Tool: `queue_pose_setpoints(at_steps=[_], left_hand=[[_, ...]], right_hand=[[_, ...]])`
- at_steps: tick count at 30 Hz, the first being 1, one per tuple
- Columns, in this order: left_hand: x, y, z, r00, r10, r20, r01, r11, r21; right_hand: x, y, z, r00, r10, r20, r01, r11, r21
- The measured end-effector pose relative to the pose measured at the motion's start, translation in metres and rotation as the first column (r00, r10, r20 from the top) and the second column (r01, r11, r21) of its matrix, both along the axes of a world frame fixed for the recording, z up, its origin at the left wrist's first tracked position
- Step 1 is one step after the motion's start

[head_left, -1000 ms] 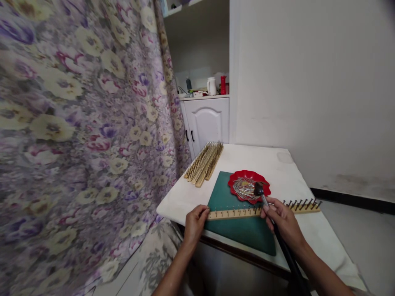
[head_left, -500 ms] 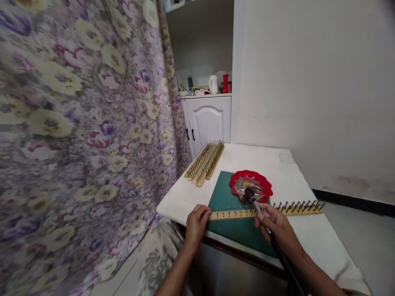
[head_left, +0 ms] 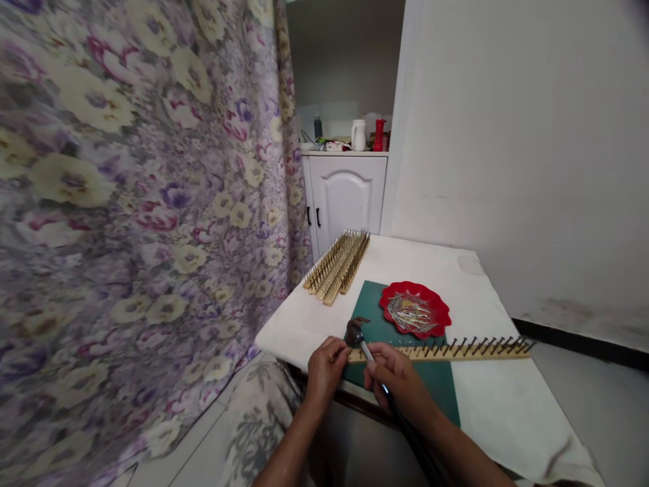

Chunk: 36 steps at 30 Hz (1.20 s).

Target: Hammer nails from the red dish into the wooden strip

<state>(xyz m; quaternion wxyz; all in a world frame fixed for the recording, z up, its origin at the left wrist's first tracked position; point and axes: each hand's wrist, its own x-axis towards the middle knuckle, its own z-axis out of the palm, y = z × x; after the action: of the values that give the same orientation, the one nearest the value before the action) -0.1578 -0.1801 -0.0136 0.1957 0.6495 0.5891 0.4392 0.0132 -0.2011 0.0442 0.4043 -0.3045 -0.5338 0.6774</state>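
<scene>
Soft, dim light; wide-angle edge distortion

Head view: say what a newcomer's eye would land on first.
The floral curtain probably catches the eye first, filling the left side. Next comes the red scalloped dish of nails, at the far side of the green mat. Nearer, the right hand holds a hammer near the left end of a nail-studded wooden strip, beside the left hand.

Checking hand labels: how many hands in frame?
2. The left hand is at the left end of the nail-studded wooden strip; the right hand grips the hammer. Both show clearly; no other hand is visible.
</scene>
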Motion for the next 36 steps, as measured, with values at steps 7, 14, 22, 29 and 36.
queue_pose_setpoints(at_steps=[7, 14, 22, 29, 36], left_hand=[[-0.0023, -0.0002, -0.0032, 1.0, -0.017, 0.011, 0.017, 1.0, 0.01], [-0.0044, -0.0006, -0.0002, 1.0, -0.012, -0.01, 0.012, 1.0, 0.007], [-0.0046, -0.0014, 0.0034, 1.0, -0.025, -0.017, 0.025, 1.0, 0.002], [-0.0047, -0.0011, 0.0021, 0.999, -0.033, -0.02, 0.033, 0.999, -0.004], [-0.0039, -0.0012, 0.0006, 0.999, -0.021, -0.043, 0.022, 1.0, 0.001]], right_hand=[[-0.0106, 0.0013, -0.008, 0.999, -0.007, 0.04, 0.008, 1.0, -0.013], [-0.0081, -0.0002, -0.0042, 0.998, -0.008, 0.058, 0.008, 1.0, 0.009], [-0.0112, -0.0003, -0.0036, 0.999, -0.003, 0.04, 0.002, 1.0, 0.014], [-0.0101, 0.0005, -0.0086, 0.999, -0.003, 0.053, 0.003, 1.0, 0.0], [-0.0075, 0.0016, -0.0081, 0.999, 0.016, 0.052, -0.016, 1.0, -0.005]])
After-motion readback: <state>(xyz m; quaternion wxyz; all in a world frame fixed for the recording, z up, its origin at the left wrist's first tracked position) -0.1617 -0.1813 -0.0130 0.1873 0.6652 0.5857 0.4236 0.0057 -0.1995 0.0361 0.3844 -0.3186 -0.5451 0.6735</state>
